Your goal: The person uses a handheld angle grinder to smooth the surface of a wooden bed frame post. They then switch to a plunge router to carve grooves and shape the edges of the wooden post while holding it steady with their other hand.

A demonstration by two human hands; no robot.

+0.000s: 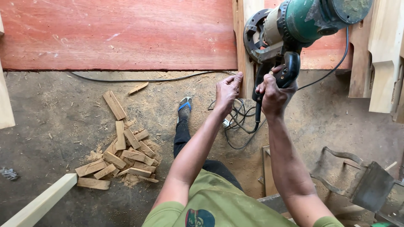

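- The right hand [273, 94] is wrapping its fingers tight around the black handle of the green power tool [303, 25], which is sitting against the pale wooden plank [244, 50].
- The left hand [227, 90] is pressing on the plank's edge just beside the tool, fingers curled and close together, steadying the wood.
- The plank is standing in front of a broad red board [118, 33], above the dusty floor [54, 113].
- To do this well, I judge the left fingers should be staying clear of the tool's round base, with the plank held firm.
- The black cord [240, 122] is coiling loosely beneath both hands; it is best kept behind the tool's path.
- A sandalled foot [184, 107] is resting near the cord, so footing needs care.
- A heap of wood offcuts [122, 157] is lying well apart to the left.
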